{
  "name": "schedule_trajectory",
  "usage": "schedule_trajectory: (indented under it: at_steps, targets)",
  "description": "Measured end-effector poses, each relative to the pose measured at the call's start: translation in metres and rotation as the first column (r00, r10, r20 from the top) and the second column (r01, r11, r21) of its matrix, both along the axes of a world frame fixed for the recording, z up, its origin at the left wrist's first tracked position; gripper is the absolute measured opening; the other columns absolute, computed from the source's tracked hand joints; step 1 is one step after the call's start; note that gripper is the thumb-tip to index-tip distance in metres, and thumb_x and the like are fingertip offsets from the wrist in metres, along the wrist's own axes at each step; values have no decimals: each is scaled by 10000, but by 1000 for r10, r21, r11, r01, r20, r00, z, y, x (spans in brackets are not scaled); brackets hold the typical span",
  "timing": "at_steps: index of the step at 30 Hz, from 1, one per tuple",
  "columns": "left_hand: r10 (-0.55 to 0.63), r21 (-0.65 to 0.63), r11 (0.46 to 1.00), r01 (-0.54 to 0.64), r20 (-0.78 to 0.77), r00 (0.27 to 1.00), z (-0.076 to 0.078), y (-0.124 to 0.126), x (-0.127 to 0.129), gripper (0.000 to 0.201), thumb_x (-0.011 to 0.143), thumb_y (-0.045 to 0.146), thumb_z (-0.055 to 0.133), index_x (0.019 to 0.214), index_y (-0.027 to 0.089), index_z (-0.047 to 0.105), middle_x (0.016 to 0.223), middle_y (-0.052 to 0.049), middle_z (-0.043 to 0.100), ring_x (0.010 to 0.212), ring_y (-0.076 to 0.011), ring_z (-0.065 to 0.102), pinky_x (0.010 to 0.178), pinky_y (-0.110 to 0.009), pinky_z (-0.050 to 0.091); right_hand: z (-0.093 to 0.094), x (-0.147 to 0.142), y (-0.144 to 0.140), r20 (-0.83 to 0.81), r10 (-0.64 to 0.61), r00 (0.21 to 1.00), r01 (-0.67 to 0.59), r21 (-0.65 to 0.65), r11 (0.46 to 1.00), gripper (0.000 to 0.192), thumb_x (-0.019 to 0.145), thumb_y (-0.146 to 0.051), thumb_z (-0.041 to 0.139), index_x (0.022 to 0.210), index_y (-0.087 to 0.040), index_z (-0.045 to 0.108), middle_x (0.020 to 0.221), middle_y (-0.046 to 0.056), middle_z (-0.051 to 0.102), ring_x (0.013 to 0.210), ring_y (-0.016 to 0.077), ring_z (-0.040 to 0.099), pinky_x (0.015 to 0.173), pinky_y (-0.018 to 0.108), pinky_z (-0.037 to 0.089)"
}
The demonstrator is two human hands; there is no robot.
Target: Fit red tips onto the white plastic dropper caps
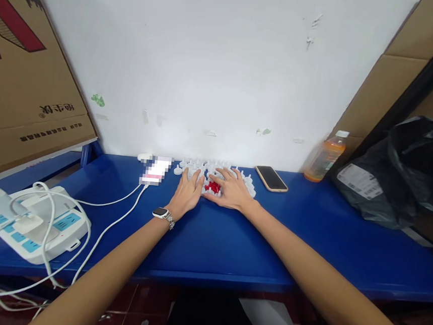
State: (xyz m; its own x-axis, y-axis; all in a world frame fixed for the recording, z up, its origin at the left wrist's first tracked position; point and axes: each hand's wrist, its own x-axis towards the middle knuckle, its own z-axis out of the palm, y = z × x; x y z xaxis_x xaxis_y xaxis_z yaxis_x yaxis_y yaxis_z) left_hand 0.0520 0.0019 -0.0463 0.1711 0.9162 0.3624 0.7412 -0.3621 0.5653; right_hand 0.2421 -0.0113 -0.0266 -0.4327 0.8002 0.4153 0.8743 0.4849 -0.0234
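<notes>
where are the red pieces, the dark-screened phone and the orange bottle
red pieces [214,186]: head view, middle of the visible cluster
dark-screened phone [271,178]: head view, middle of its screen
orange bottle [325,159]: head view, middle of its body

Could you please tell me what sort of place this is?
Probably a makeshift workspace, perhaps in a workshop or storeroom: small white plastic pieces lie clustered on a blue table, with printed cardboard standing at its left.

Prob. workshop or stockrm, blue bench [223,254] w/ pwr strip [66,221], cardbd panels [37,81], scuffed white wall [217,71]
</notes>
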Motion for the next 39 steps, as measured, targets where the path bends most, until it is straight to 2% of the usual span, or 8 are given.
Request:
schedule_trajectory:
  at_steps: [4, 6, 12, 16, 20, 23, 30, 39]
  targets:
    - [6, 108, 994, -1, -40, 999, 9, -10, -6, 621, 1011, 559, 236, 1480, 189, 407, 1610, -161, 221, 1516, -344, 154, 1210, -565, 192, 9, 5, -10, -59, 87, 994, -79, 117, 990, 695, 857, -676, 525, 1383, -223, 560, 1475, 130, 467, 1453, 337, 256, 1179, 539, 125]
    - [-34, 188, 981, 48, -74, 997, 17, -17, -12, 562, 1020, 516, 268, 1449, 195, 438, 1582, -136, 298, 1498, -303, 227, 1218, -521, 216, 13, 7, -20, -94, 101, 990, -88, 131, 987, 594, 865, -617, 555, 1307, -224, 614, 1384, 129, 526, 1385, 336, 329, 1140, 520, 200]
    - [-170, 323, 923, 209, -146, 975, 41, -34, -21, 477, 997, 373, 396, 1448, 220, 423, 1284, -106, 567, 1233, -259, 509, 1085, -427, 404, 17, 8, -43, -133, 42, 990, -33, 70, 997, 229, 901, -402, 574, 966, -226, 706, 1065, 86, 634, 1099, 290, 465, 972, 467, 292]
    - [-324, 271, 894, 358, -163, 932, 49, -43, -16, 365, 936, 370, 521, 1262, 215, 574, 1078, -77, 622, 1016, -231, 583, 940, -376, 467, 17, 2, -45, -218, 72, 973, -74, -2, 997, 165, 920, -299, 553, 857, -214, 681, 916, 45, 672, 985, 234, 501, 909, 419, 295]
    - [-433, 144, 876, 460, -184, 882, 44, -49, -10, 208, 885, 382, 587, 990, 209, 633, 857, -25, 619, 793, -182, 578, 737, -316, 460, 17, 1, -47, -320, 116, 940, -149, -80, 986, 131, 907, -263, 568, 877, -222, 689, 795, 5, 690, 891, 201, 534, 875, 390, 294]
    - [-432, 57, 893, 446, -168, 886, 35, -52, -10, 263, 867, 417, 606, 1031, 212, 611, 824, -8, 612, 715, -163, 559, 661, -296, 436, 17, 6, -47, -327, 115, 938, -167, -135, 977, 130, 889, -280, 586, 888, -234, 707, 786, 0, 702, 889, 205, 552, 880, 391, 294]
    - [-363, 4, 929, 371, -192, 912, 22, -55, 0, 359, 912, 485, 551, 1119, 197, 605, 755, -7, 607, 739, -192, 586, 652, -301, 418, 14, 15, -39, -185, -76, 980, 77, 0, 997, 143, 869, -307, 598, 860, -220, 711, 848, 60, 676, 968, 264, 504, 917, 452, 289]
    - [-375, -13, 926, 378, -150, 915, 20, -52, 7, 245, 926, 437, 548, 885, 202, 606, 743, -5, 608, 736, -179, 552, 654, -295, 393, 6, 10, -30, -96, -118, 988, 115, -29, 993, 171, 901, -331, 598, 847, -218, 714, 925, 87, 655, 1016, 291, 487, 947, 496, 287]
